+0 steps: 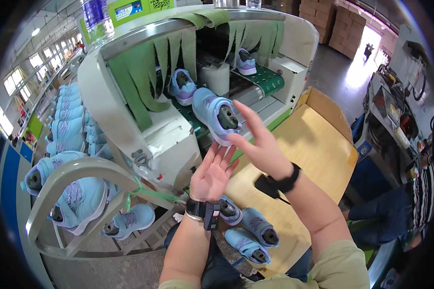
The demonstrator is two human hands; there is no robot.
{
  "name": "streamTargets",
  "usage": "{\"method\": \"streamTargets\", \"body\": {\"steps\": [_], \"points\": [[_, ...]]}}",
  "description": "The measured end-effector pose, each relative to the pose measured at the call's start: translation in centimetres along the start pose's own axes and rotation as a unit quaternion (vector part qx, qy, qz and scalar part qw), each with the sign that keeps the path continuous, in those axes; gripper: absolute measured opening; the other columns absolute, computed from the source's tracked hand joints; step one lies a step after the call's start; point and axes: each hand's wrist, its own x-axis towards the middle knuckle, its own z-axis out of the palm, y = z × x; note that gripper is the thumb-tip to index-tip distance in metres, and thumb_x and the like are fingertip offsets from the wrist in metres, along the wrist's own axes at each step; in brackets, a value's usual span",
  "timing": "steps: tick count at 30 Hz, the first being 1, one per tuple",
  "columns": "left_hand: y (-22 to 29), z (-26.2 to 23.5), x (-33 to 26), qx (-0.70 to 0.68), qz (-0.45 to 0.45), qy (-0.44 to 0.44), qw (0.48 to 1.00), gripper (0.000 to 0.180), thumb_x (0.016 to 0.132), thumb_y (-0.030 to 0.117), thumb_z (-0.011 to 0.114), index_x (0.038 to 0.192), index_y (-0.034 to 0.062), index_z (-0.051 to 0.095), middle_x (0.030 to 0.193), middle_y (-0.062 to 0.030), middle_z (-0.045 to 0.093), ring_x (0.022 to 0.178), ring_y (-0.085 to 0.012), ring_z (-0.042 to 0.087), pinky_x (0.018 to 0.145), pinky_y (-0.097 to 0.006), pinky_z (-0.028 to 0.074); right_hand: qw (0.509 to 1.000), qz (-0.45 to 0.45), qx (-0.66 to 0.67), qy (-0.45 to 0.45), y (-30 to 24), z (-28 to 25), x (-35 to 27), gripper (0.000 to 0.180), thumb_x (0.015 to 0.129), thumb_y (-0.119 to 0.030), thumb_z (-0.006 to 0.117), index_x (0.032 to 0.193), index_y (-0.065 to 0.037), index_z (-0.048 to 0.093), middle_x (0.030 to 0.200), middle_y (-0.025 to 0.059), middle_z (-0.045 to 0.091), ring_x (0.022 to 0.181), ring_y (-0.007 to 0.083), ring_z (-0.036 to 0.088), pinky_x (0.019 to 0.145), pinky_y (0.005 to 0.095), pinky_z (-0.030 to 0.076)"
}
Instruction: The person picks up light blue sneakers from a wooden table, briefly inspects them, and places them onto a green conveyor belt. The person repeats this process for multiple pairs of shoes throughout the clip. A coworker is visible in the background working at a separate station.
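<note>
A light blue and lavender sneaker (213, 113), with a dark last in its opening, points toe-first at the machine mouth. My right hand (263, 149) has its thumb and fingers on either side of the heel. My left hand (212, 171) lies palm up below, fingers stretched out, their tips at the underside of the heel. Whether it bears weight I cannot tell. Just beyond, another sneaker (182, 86) stands at the green strip curtain (140, 72), and one more sneaker (246, 62) rests on the perforated green belt (270, 83).
Several sneakers (259, 226) stand near my body beside a wooden board (318, 139). At the left, a rack (77, 168) holds rows of similar shoes. A white roll (214, 79) stands in the machine's mouth. At the right are a cluttered bench (395, 106) and a person in striped clothing (422, 192).
</note>
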Motion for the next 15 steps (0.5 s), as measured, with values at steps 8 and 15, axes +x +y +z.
{"method": "streamTargets", "body": {"steps": [8,15], "points": [[0.3,-1.1,0.3,-0.024,0.019,-0.055,0.998,0.065,0.098,0.03,0.048,0.154,0.0089,0.022,0.16,-0.0092,0.022,0.147,-0.0267,0.02,0.117,-0.047,0.019,0.925,0.226,-0.217,-0.213,-3.7,-2.7,-22.3,0.066,0.084,-0.019,0.072,0.14,-0.002,0.041,0.136,0.028,0.046,0.129,0.0401,0.044,0.11,0.0437,0.035],[0.8,-0.4,0.5,-0.028,0.053,-0.03,0.998,0.072,0.095,0.03,0.052,0.153,0.0037,0.018,0.16,-0.0137,0.022,0.147,-0.0288,0.021,0.117,-0.051,0.021,0.933,0.356,-0.043,-0.026,-0.5,-2.7,-27.8,0.069,0.085,-0.012,0.07,0.143,-0.005,0.033,0.125,0.0185,0.054,0.112,0.0287,0.057,0.095,0.0373,0.047]]}}
